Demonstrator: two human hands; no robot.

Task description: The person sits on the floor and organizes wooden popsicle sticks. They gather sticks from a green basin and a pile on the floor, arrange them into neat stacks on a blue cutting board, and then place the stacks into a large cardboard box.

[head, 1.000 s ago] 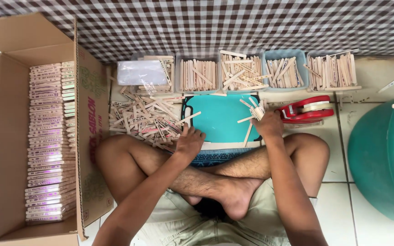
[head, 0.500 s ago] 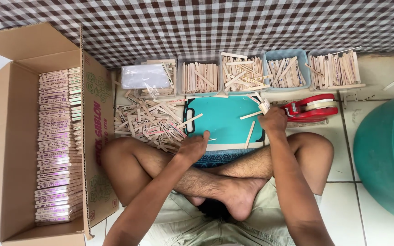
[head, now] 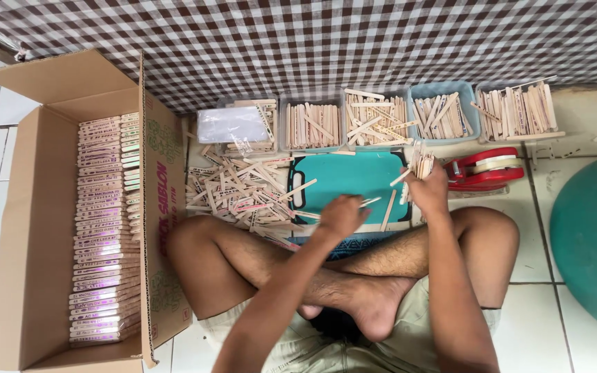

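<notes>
I sit cross-legged on a tiled floor before a teal board (head: 343,176). My right hand (head: 428,190) grips a small bunch of wooden sticks (head: 421,164) upright over the board's right edge. My left hand (head: 340,215) is over the board's near edge, fingers closed on a single stick (head: 370,202). Another loose stick (head: 387,220) lies on the board between my hands. A loose pile of sticks (head: 240,190) is spread on the floor left of the board.
Several small trays of sticks (head: 374,119) line the checked cloth (head: 326,41) at the back. A red tape dispenser (head: 485,168) sits right of the board, a teal tub (head: 592,242) far right. An open cardboard box (head: 43,207) with stacked bundles stands left.
My left hand moved right from the stick pile onto the board's near edge, holding a stick. My right hand stayed by the board's right edge with its bunch.
</notes>
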